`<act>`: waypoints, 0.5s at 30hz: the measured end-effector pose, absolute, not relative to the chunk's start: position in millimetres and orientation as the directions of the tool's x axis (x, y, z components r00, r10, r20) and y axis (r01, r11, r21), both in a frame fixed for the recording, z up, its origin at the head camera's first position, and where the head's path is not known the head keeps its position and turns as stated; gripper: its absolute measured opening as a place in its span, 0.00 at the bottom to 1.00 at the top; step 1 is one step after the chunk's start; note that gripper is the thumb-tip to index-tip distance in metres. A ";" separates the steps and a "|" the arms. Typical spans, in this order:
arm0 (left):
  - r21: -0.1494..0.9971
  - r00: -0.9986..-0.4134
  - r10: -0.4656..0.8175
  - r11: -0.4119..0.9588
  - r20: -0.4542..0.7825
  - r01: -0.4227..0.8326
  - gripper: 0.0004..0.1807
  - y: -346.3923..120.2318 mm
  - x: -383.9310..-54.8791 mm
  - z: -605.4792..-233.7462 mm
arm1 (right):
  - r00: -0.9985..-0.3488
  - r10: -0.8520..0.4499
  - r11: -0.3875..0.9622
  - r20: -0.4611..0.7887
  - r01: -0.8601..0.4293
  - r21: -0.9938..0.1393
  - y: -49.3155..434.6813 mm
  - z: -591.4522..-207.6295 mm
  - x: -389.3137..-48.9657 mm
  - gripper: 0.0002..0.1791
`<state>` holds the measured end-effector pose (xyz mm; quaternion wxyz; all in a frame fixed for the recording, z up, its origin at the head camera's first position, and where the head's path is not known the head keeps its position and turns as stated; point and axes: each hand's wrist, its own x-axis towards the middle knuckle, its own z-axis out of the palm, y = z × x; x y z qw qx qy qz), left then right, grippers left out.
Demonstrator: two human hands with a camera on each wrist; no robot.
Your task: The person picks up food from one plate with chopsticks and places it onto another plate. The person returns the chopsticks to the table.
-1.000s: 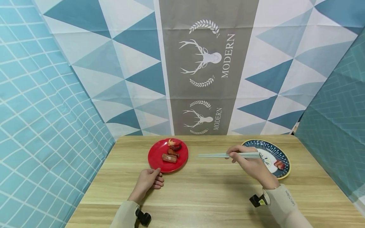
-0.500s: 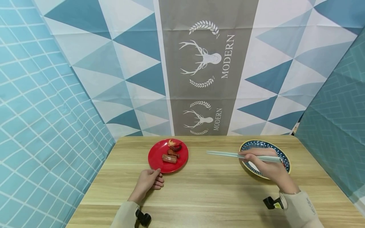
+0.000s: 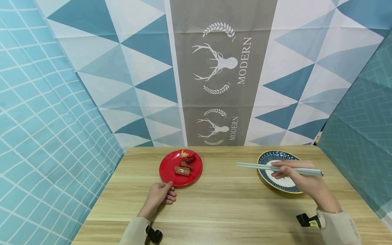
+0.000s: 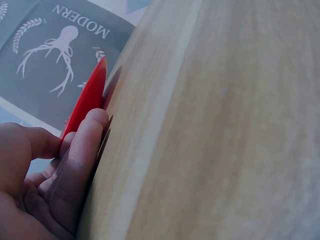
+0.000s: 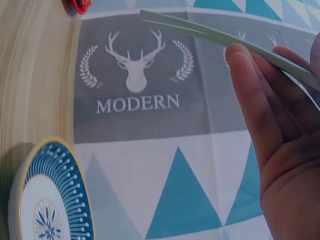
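Note:
In the head view my left hand (image 3: 160,195) pinches the near edge of a red plate (image 3: 166,169), thumb on top of the rim and fingers below it. On that plate lie a brown, log-shaped food piece (image 3: 182,170), a small drumstick-like piece (image 3: 185,165), a dark curved piece (image 3: 189,159) and a yellow-orange bit (image 3: 184,153). My right hand (image 3: 303,178) holds a pair of pale green chopsticks (image 3: 251,165) pointing left, above a blue-and-white patterned plate (image 3: 265,157). Between the slightly parted chopstick tips (image 5: 145,16) there is nothing. My hand hides the patterned plate's right part.
Both plates stand toward the back of a wooden table (image 3: 214,211). A patterned cloth wall (image 3: 220,85) rises behind its far edge, with blue tiled cloth (image 3: 52,119) at the left and teal cloth (image 3: 361,119) at the right.
My right hand has moved right with the chopsticks, across the patterned plate. A reddish food piece seen on that plate earlier is now hidden behind the hand. The left hand has stayed put.

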<state>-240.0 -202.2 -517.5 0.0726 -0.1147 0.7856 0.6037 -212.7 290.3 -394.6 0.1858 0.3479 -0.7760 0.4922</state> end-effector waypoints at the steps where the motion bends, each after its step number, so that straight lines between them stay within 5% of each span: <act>1: 0.931 -0.963 -0.094 0.245 -0.254 -0.269 0.20 -202.2 -240.1 -517.6 | -0.690 -0.359 0.283 0.629 -0.723 -0.631 293.0 -394.4 -212.3 0.16; 9: 0.929 -0.961 -0.095 0.248 -0.260 -0.275 0.20 -202.6 -240.1 -517.9 | -0.757 -0.357 0.257 0.547 -0.642 -0.722 315.0 -394.5 -204.6 0.20; 15: 0.928 -0.960 -0.097 0.245 -0.264 -0.280 0.20 -202.9 -240.5 -518.4 | -0.824 -0.355 0.388 0.441 -0.559 -0.733 331.8 -394.0 -196.9 0.21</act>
